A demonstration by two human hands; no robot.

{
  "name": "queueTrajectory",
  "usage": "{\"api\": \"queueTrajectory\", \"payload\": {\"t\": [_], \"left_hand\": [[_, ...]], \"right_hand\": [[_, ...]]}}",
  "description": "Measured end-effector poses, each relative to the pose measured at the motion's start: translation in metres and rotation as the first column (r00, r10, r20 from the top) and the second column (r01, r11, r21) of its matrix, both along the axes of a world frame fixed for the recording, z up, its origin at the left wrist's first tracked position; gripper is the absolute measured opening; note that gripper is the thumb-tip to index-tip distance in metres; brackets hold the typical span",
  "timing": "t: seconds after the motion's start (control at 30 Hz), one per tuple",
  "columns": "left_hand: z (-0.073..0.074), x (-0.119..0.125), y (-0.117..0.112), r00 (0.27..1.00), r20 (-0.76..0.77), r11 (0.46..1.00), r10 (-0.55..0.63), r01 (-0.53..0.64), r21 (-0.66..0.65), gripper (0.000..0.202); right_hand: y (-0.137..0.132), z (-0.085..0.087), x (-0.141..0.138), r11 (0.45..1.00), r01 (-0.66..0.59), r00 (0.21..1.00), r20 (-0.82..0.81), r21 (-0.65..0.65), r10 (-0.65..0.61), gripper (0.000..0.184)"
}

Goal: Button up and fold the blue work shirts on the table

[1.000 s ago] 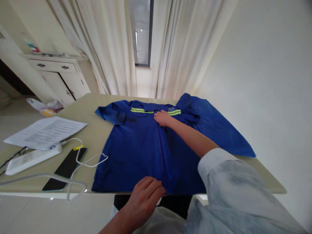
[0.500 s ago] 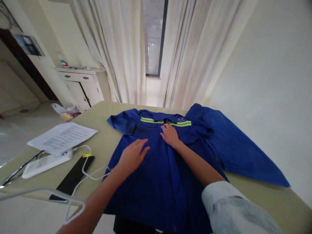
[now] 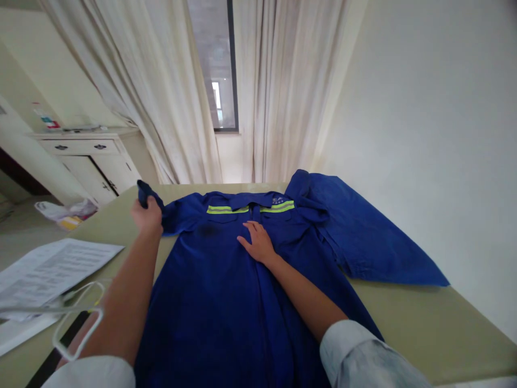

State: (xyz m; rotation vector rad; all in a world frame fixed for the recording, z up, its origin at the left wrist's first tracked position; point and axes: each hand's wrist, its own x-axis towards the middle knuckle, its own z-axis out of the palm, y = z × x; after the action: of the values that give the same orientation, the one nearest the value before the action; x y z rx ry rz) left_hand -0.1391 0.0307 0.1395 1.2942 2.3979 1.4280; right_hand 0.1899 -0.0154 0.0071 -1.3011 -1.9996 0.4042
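Note:
A dark blue work jacket (image 3: 218, 285) with yellow-green reflective chest strips lies spread front up on the table, its collar toward the window. My left hand (image 3: 147, 214) is closed around the end of the jacket's left-lying sleeve (image 3: 181, 213), holding the cuff out to the side and slightly raised. Flat on the jacket's front, near the zip below the collar, rests my right hand (image 3: 259, 242) with its fingers apart. To the right lies more blue cloth (image 3: 367, 237), reaching the table's right side; whether it is a separate garment I cannot tell.
Printed papers (image 3: 60, 264) lie on the table (image 3: 424, 334) at left, over a white device (image 3: 28, 331). A white cable (image 3: 78, 353) loops by my left forearm, above a dark phone (image 3: 54, 361). A white cabinet (image 3: 86, 161) and curtains (image 3: 169, 97) stand behind.
My left hand has moved from above the jacket's front out to the left and gripped the sleeve end, stretching it outward. My right hand stays on the chest. The view has shifted right.

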Motion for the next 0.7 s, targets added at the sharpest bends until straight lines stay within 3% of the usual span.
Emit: {"api": "queueTrajectory", "payload": {"t": [0.07, 0.1, 0.17, 0.2, 0.23, 0.27, 0.3, 0.37, 0.43, 0.5, 0.57, 0.7], "left_hand": [[0.019, 0.028, 0.018, 0.981, 0.05, 0.966, -0.19, 0.177, 0.19, 0.042], [0.025, 0.049, 0.025, 0.93, 0.074, 0.907, -0.361, 0.331, 0.259, 0.045], [0.028, 0.096, 0.036, 0.772, 0.105, 0.77, -0.626, 0.591, 0.24, 0.048], [0.026, 0.118, 0.039, 0.646, 0.152, 0.664, -0.748, 0.722, 0.196, 0.049], [0.021, 0.137, 0.042, 0.563, 0.197, 0.592, -0.803, 0.792, 0.149, 0.049], [0.016, 0.152, 0.043, 0.526, 0.236, 0.559, -0.817, 0.823, 0.1, 0.047], [0.009, 0.161, 0.044, 0.539, 0.262, 0.568, -0.801, 0.821, 0.048, 0.044], [-0.007, 0.164, 0.045, 0.677, 0.251, 0.691, -0.692, 0.722, -0.042, 0.04], [-0.026, 0.149, 0.046, 0.795, 0.213, 0.802, -0.568, 0.593, -0.071, 0.042], [-0.049, 0.129, 0.047, 0.877, 0.132, 0.877, -0.462, 0.474, -0.083, 0.046], [-0.075, 0.11, 0.047, 0.921, -0.023, 0.912, -0.389, 0.381, -0.155, 0.057], [-0.12, 0.096, 0.042, 0.848, -0.292, 0.881, -0.442, 0.35, -0.318, 0.06]], "right_hand": [[0.003, 0.0, -0.002, 1.0, -0.015, 0.994, -0.109, -0.026, 0.012, 0.051], [0.007, 0.0, -0.002, 0.998, -0.01, 0.98, -0.199, -0.058, -0.002, 0.052], [0.015, 0.0, 0.003, 0.982, 0.017, 0.892, -0.441, -0.186, -0.099, 0.056], [0.02, 0.001, 0.008, 0.961, 0.02, 0.8, -0.572, -0.276, -0.181, 0.059], [0.025, 0.002, 0.014, 0.93, 0.006, 0.671, -0.688, -0.366, -0.275, 0.061], [0.029, 0.004, 0.022, 0.897, -0.032, 0.519, -0.774, -0.441, -0.362, 0.064], [0.033, 0.006, 0.029, 0.87, -0.086, 0.366, -0.828, -0.486, -0.426, 0.066], [0.037, 0.01, 0.044, 0.848, -0.189, 0.129, -0.868, -0.496, -0.479, 0.07], [0.038, 0.012, 0.053, 0.853, -0.238, 0.01, -0.879, -0.464, -0.476, 0.073], [0.039, 0.012, 0.056, 0.859, -0.251, -0.047, -0.88, -0.447, -0.472, 0.071], [0.038, 0.01, 0.055, 0.859, -0.261, -0.083, -0.876, -0.441, -0.475, 0.066], [0.039, 0.008, 0.06, 0.862, -0.267, -0.075, -0.883, -0.43, -0.464, 0.058]]}}
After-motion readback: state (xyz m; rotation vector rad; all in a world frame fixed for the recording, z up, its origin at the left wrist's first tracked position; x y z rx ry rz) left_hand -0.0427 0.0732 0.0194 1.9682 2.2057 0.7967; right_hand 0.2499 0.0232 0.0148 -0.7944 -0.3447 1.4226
